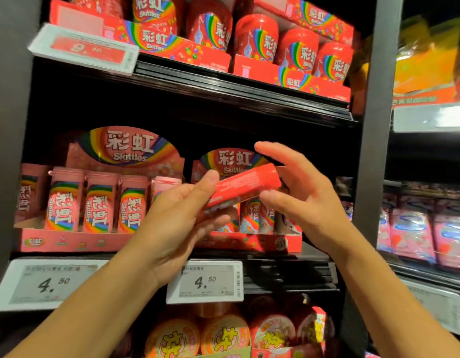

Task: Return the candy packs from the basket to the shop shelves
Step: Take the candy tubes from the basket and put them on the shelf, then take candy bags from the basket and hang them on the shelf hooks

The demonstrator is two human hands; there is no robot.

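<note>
Left hand pinches the red Skittles tube, tilted up-right toward the middle shelf; right hand released, seemingly just touching its cap.

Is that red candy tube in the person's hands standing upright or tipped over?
Tipped. The red candy tube slants, its capped end up to the right; the left hand grips its lower end, while the right hand is open beside it.

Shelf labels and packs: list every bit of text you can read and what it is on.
"彩虹 Skittles": pink display card, pink bottles, red tubs.
"4.50": left price tag and middle price tag.
"9", rest blurred: top price tag.
Yellow characters on the bottom tubs: blurred.
Print on the red tube in the left hand: too small to read.
</note>
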